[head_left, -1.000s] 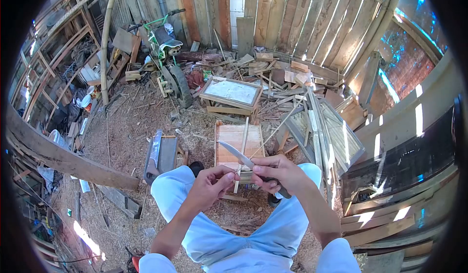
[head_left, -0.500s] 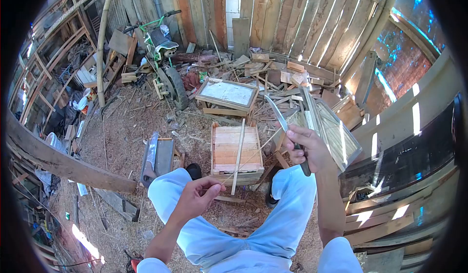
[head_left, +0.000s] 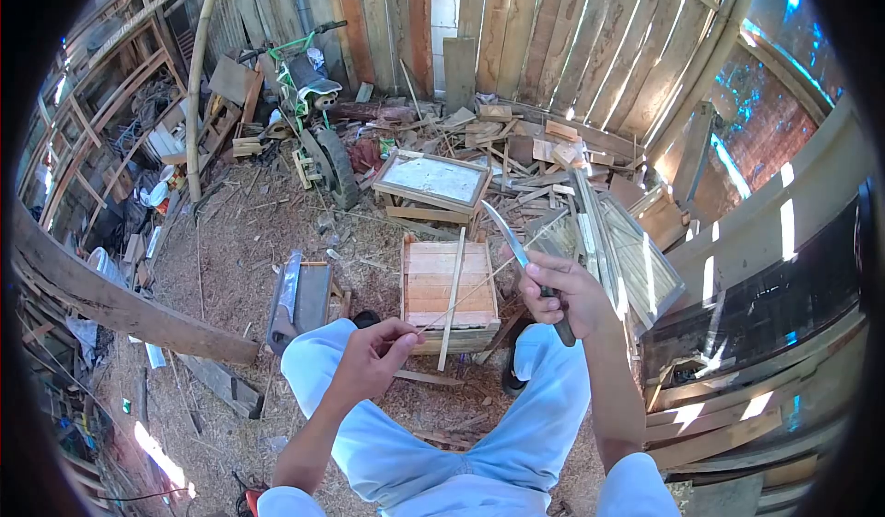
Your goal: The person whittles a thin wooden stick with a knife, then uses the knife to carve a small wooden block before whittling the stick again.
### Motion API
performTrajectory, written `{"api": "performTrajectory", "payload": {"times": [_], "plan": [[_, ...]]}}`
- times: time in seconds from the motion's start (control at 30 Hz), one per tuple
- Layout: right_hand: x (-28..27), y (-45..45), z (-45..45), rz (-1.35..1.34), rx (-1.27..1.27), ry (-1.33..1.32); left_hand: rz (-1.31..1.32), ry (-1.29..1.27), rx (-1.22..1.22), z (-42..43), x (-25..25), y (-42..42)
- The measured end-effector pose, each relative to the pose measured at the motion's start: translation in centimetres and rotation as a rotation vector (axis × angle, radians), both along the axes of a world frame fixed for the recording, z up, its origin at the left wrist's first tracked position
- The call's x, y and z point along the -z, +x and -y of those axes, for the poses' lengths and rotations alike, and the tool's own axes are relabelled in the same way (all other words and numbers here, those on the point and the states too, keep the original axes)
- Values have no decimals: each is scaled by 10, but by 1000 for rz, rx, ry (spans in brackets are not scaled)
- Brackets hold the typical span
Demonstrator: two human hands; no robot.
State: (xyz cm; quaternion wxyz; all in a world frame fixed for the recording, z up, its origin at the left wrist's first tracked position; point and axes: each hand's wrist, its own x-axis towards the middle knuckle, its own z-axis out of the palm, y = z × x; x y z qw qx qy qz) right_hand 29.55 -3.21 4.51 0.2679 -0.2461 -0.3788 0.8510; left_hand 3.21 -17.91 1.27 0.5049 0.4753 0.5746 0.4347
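My right hand (head_left: 567, 297) is closed around the dark handle of a knife (head_left: 504, 231), its curved blade pointing up and to the left. Between the thumb and fingertips of my left hand (head_left: 376, 358) is one end of a thin wooden strip (head_left: 476, 288). The strip slants up and right to the knife; whether the blade touches it I cannot tell. Below it, a longer flat stick (head_left: 452, 300) lies across a slatted wooden box (head_left: 422, 266) in front of my knees.
A handsaw (head_left: 288, 286) rests on a small stand (head_left: 314, 297) at my left. Beyond the box are a framed white panel (head_left: 433, 177), a heap of wood scraps (head_left: 516, 153) and a green motorbike (head_left: 313, 93). Boards (head_left: 636, 249) lean at right.
My right hand and the knife have come down and to the left, closer to my left hand. My left hand has risen slightly.
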Motion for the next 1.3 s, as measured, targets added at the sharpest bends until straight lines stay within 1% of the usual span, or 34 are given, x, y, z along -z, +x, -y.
{"api": "performTrajectory", "payload": {"times": [0.07, 0.13, 0.23, 0.33, 0.4, 0.43, 0.53, 0.57, 0.6, 0.63, 0.67, 0.7, 0.73, 0.77, 0.8, 0.87, 1.03, 1.1, 1.13, 1.2, 1.23, 1.3], "plan": [[0, 5, -3, -13, -3, -20, -9, 12, 22, 2, -1, -2], [-8, 9, -4, 8, 71, 5, -23, 22, 43, 4, -1, -8], [-12, 15, -9, 23, 102, 8, -61, -5, 51, 10, 2, -17], [-10, 12, -11, 0, 84, -3, -99, 76, 49, 12, 4, -15], [-11, 8, -11, 9, 93, 26, -46, -6, 35, 9, 1, -13], [-10, 4, -9, 16, 107, 51, -46, -4, 31, 7, 2, -11], [-4, -11, 1, 72, 59, 56, 23, 13, 51, -5, 10, 0], [2, -19, 8, 140, 43, 56, 41, 62, 21, -11, 11, 6], [2, -27, 17, 141, 43, 57, 59, 113, -9, -16, 11, 12], [1, -35, 27, 165, -54, 59, 61, 114, -6, -21, 11, 18], [0, -39, 33, 189, -152, 59, -3, 214, -50, -25, 11, 25], [2, -39, 33, 190, -150, 58, -68, 312, -95, -27, 11, 28], [6, -40, 33, 132, -168, -7, -67, 309, -92, -27, 8, 28], [9, -39, 34, 72, -187, -74, -155, 319, -86, -25, 3, 28], [8, -38, 33, 69, -186, -79, -245, 327, -80, -23, 0, 27], [0, -33, 30, 159, -129, -87, -242, 303, -50, -20, 2, 21], [-2, -28, 23, 131, -210, -67, -191, 231, -1, -15, -9, 15], [-2, -17, 12, 97, -13, 16, -5, 108, -7, -10, -9, 11], [-2, -11, 6, 94, -9, 13, -8, 105, -3, -8, -7, 8], [-2, -3, -5, 32, -10, 20, 55, 15, 36, -4, -1, 4], [-9, -1, -5, 117, 31, 11, 59, 17, 38, -3, 1, 3], [-8, 8, -13, 75, 54, 17, 69, 26, 38, -4, 6, 2]]}}
